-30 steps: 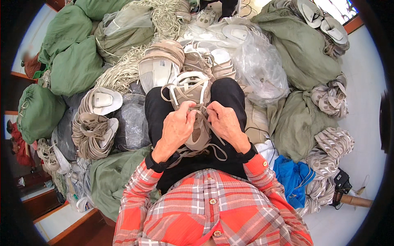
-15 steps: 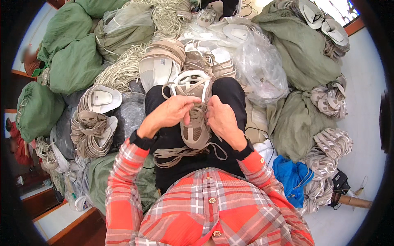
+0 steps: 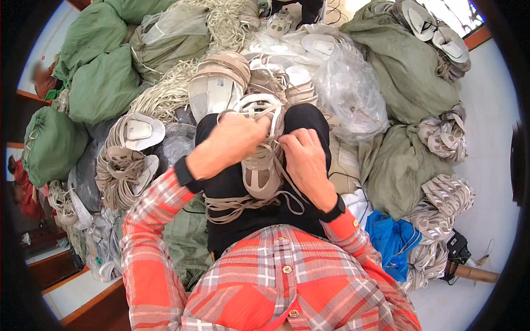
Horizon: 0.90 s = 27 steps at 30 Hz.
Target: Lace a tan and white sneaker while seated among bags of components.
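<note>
A beige and brown sneaker upper (image 3: 258,181) lies between my knees, toe toward me, with a white-edged collar. My left hand (image 3: 238,135), somewhat blurred, crosses its tongue with fingers closed on a strand of the beige shoelace near the collar. My right hand (image 3: 307,161) is beside the eyelets on the right, its fingers curled in a pinch at the lace; the exact grip is partly hidden. Loose shoelaces (image 3: 226,208) spread over the black trousers (image 3: 232,234) below the toe.
Stacked shoe uppers (image 3: 220,77) stand just beyond my knees, beside a bundle of pale laces (image 3: 165,91). More uppers (image 3: 124,176) pile at the left. Green sacks (image 3: 105,83), a clear plastic bag (image 3: 350,94) and a blue cloth bag (image 3: 391,243) surround me.
My left hand has moved up over the tongue toward the collar. My right hand has shifted slightly right and down, apart from the left, and a lace strand now runs down beside the shoe.
</note>
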Each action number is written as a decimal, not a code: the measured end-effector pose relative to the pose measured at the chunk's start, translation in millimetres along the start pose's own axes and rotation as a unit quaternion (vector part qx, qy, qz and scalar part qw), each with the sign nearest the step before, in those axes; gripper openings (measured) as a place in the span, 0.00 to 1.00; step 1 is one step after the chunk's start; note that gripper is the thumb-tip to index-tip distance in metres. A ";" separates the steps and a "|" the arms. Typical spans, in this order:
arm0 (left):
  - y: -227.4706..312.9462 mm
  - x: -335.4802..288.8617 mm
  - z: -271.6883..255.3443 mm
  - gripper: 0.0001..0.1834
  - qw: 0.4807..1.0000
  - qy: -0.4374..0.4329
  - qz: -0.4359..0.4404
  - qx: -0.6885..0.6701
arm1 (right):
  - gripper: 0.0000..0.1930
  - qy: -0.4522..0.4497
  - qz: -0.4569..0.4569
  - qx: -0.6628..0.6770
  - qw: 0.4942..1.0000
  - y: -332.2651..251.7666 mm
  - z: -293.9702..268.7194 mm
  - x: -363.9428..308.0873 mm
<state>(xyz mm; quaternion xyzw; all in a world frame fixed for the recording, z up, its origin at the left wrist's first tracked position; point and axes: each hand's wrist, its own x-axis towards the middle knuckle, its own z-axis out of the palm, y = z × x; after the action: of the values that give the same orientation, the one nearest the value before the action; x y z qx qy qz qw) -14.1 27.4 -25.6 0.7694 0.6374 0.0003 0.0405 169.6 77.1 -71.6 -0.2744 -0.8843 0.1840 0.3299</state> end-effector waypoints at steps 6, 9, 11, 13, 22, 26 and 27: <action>-22.1 -27.6 -9.3 0.06 0.986 0.136 -0.064 -0.067 | 0.07 -0.159 0.015 -0.096 0.982 -0.7 7.8 -25.3; -23.6 -35.5 -11.8 0.06 0.808 -0.102 -0.260 -0.519 | 0.08 -0.183 0.011 -0.119 0.976 2.8 5.0 -21.5; -28.4 -49.4 7.1 0.07 0.734 -0.115 -0.241 -0.625 | 0.06 -0.221 0.103 0.058 0.968 2.9 -8.9 -17.6; -21.9 -67.5 23.4 0.06 0.400 -0.063 -0.191 -0.894 | 0.05 -0.306 0.130 0.160 0.930 -1.5 -46.3 -5.1; -159.6 -191.1 -37.1 0.06 0.192 0.461 0.092 -0.862 | 0.06 -0.349 -0.003 0.169 0.922 9.1 -38.9 31.1; -212.7 -297.7 -88.2 0.05 0.290 0.535 0.089 -0.788 | 0.07 -0.216 0.147 0.273 0.926 15.5 1.7 41.2; -213.6 -309.0 -90.5 0.04 0.335 0.541 0.055 -0.769 | 0.08 -0.187 0.203 0.302 0.912 5.0 -2.8 44.4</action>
<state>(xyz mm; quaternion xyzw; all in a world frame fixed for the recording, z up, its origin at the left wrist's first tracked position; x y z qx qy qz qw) -286.3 -230.8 67.0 0.2614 0.1924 0.9093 0.2603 145.3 108.3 -50.6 -0.2961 -0.7572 0.5535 0.1806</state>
